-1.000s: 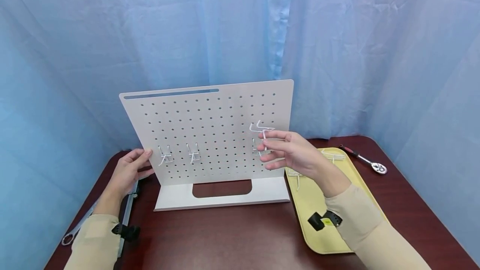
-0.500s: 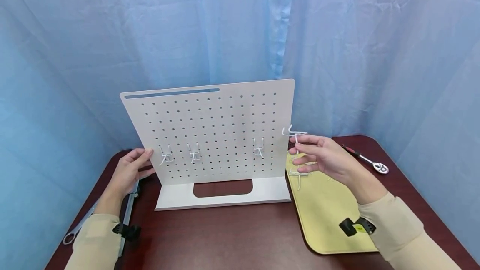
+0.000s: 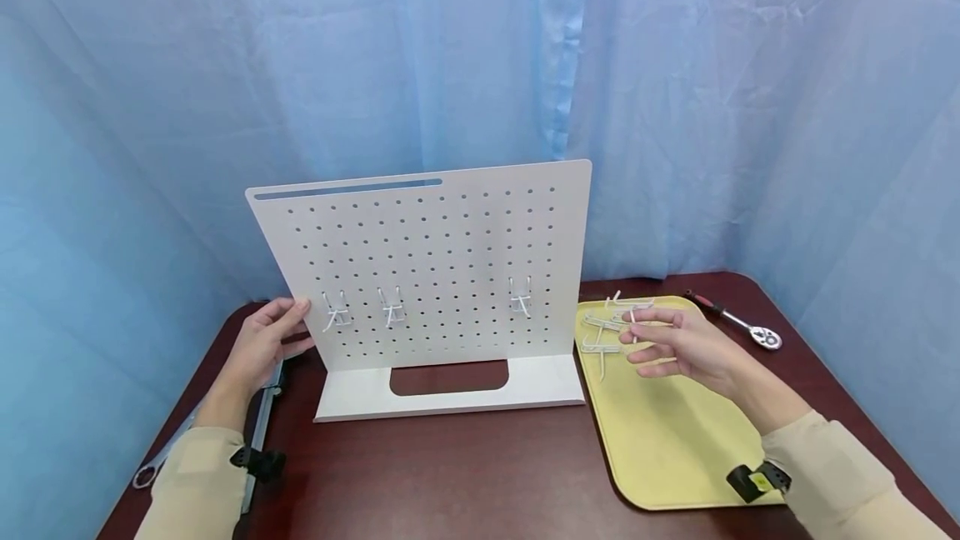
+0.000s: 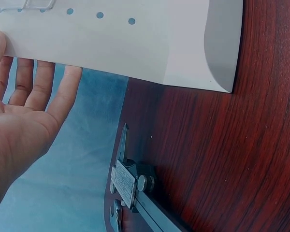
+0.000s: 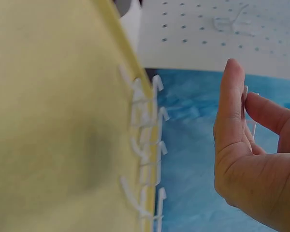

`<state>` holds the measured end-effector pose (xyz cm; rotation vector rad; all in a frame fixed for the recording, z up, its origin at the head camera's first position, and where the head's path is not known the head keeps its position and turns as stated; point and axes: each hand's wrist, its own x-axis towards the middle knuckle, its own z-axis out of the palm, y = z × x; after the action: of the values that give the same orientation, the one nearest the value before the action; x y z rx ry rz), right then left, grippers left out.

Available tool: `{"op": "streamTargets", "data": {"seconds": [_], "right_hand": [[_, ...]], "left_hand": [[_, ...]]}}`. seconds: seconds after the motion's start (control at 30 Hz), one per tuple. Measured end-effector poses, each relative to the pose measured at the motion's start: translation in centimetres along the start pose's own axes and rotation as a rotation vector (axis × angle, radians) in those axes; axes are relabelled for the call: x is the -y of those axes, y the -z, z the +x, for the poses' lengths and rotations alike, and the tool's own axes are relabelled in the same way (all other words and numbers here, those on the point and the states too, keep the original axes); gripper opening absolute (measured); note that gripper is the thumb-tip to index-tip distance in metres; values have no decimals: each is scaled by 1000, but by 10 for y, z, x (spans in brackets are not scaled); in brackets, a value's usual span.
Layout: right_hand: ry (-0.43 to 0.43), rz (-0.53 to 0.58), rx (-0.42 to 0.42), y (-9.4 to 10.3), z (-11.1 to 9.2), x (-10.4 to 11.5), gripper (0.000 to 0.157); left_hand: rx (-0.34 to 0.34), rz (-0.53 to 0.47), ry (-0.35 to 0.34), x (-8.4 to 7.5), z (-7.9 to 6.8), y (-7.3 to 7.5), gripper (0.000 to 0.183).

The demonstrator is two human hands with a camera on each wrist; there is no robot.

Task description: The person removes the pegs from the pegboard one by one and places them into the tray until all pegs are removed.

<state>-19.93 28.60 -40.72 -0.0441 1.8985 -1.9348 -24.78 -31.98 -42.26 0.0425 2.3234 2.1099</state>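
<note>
A white pegboard (image 3: 450, 332) stands upright on its flat base, with 3 white wire hooks mounted in its holes, among them a hook (image 3: 521, 303) at the right. My left hand (image 3: 258, 342) pinches the board's left edge, thumb in front and fingers behind. Over the far part of a yellow tray (image 3: 660, 448), my right hand (image 3: 678, 347) pinches a white pegboard hook (image 3: 633, 325) by its stem between thumb and fingers. Several loose hooks (image 3: 602, 348) lie at the tray's far left side, just left of that hand; the right wrist view shows them along the tray rim.
To the right of the tray lies a ratchet wrench (image 3: 735, 320) with a red and black handle. By my left forearm are a caliper (image 4: 124, 181) and a wrench (image 3: 150, 469). Blue curtains (image 3: 480, 48) hang behind and beside the dark red wooden table (image 3: 450, 473).
My right hand has moved right and lower, from in front of the pegboard to over the tray, with the hook still in its fingers. My left hand stays on the board's edge.
</note>
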Motion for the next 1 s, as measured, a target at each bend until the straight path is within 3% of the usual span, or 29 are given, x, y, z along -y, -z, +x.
{"op": "streamTargets", "data": {"seconds": [0.3,0.53,1.0], "right_hand": [[-115,43,3,24,1,-38,38],[-171,-18,26,31,3,-54,45],[-217,-33,51,32,0,-57,48]], "left_hand": [[-4,5,-12,1,1,1,24],[0,-8,-12,1,1,0,24],[-7,5,-7,0,1,0,24]]}}
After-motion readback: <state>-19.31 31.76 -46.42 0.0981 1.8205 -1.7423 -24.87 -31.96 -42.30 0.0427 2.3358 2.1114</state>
